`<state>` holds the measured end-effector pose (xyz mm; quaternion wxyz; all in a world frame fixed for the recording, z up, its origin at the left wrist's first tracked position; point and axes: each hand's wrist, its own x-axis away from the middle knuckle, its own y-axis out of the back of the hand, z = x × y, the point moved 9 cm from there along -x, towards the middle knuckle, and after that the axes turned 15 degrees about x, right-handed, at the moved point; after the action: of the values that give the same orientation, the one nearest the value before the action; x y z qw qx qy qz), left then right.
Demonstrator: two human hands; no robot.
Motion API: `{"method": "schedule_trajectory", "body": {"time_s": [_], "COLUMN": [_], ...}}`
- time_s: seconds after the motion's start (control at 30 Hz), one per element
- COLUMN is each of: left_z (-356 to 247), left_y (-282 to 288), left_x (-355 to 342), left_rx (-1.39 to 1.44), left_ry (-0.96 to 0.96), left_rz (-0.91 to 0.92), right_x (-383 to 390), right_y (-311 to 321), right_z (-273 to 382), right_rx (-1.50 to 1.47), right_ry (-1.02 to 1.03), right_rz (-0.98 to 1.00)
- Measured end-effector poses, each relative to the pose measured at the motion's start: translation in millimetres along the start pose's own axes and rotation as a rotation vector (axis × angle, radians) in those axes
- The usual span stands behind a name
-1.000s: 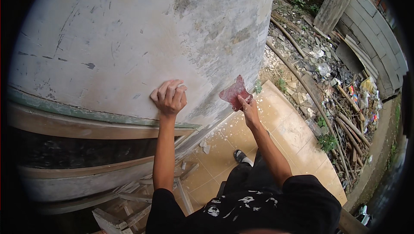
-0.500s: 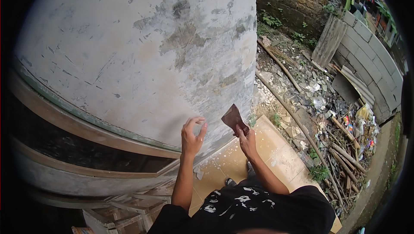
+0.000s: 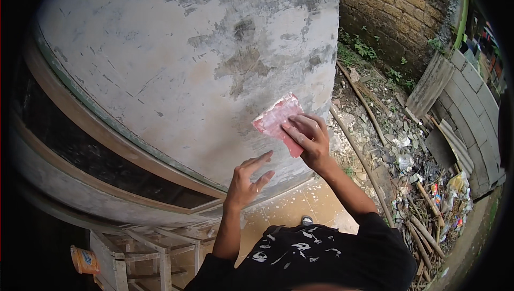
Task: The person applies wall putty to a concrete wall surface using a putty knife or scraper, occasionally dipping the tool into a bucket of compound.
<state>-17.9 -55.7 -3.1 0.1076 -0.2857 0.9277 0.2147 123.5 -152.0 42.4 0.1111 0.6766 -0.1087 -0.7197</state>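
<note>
Between the fingertips of the right hand, a dusty red sheet is sticking out up and to the left, its powdered face showing and a bare red end poking out below the fingers. The work in hand is looking like handling the sheet in front of the patchy wall, though whether any edge is touching the plaster I cannot tell. Any next move is probably calling for a steady pinch, so that the limp-looking sheet is not folding or slipping. The right fingers are closing on its lower right part, bent and pressed together; their hidden side is staying out of my judgement. Below and to the left of them, near but apart from the sheet, the left hand is hovering with thumb and fingers spreading well open, holding nothing. Beneath both sets of fingers, the speckled tiled floor is showing, and farther down-left of the left fingers a wooden stand is standing
</note>
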Motion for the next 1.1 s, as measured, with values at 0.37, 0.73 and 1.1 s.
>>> {"method": "schedule_trajectory", "body": {"time_s": [0.37, 0.73, 1.1], "left_z": [-84, -60, -67], "left_y": [148, 149, 147], "left_x": [-47, -53, -53], "left_rx": [-0.795, -1.089, -1.071], "left_ry": [-0.68, -0.845, -0.85], "left_rz": [-0.54, -0.684, -0.666], "right_x": [-149, -117, -189], "right_y": [-35, -61, -14], "right_z": [-18, -13, -4], "right_rx": [0.38, 0.595, 0.564], "right_ry": [0.424, 0.412, 0.526], "right_rz": [-0.108, 0.321, 0.032]}}
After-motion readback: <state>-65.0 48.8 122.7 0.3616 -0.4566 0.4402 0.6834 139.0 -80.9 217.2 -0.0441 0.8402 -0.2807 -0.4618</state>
